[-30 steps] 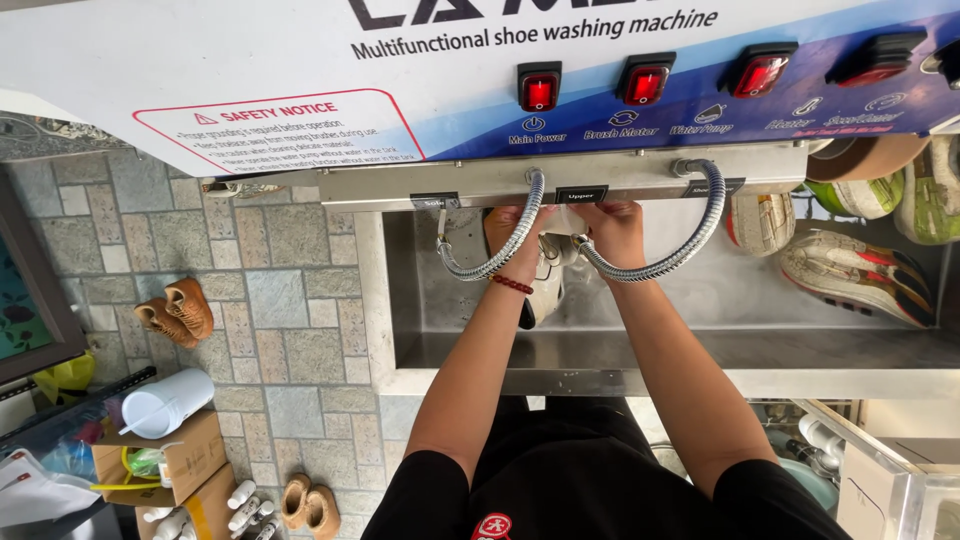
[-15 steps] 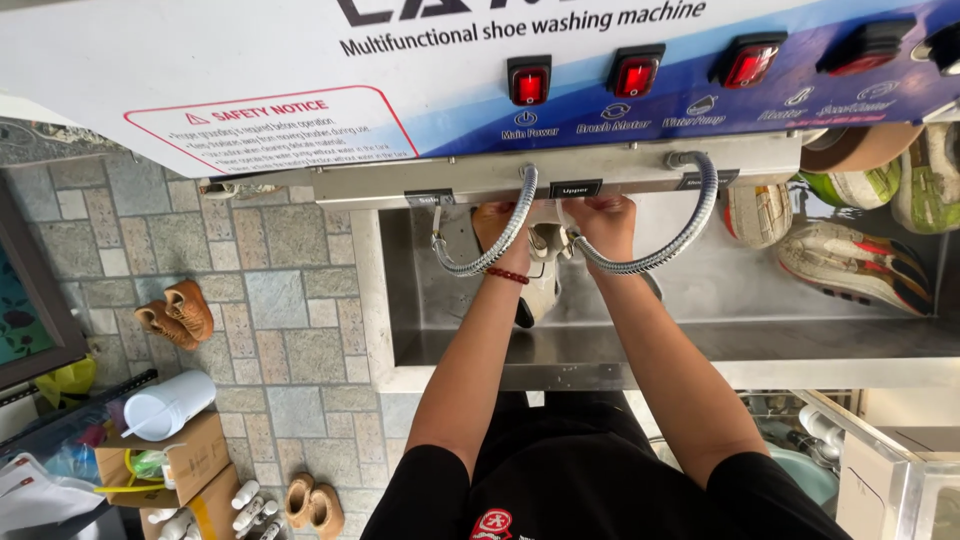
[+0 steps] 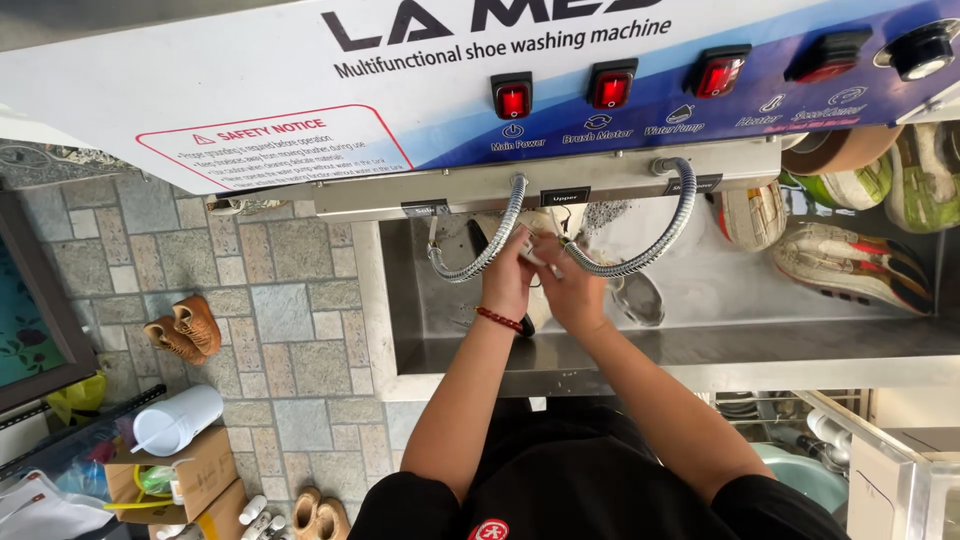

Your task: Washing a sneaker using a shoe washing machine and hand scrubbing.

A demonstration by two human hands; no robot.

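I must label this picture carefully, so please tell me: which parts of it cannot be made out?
- Pale item held under the machine's panel: mostly covered by the left hand, right hand and the panel's edge; its kind is unclear, head view.
- Fingers of both hands: overlapping, so the exact grip is hidden.
- Shoes in the steel basin: the striped sneaker and its neighbours are cut by the right edge.
- Small bottles: too small.
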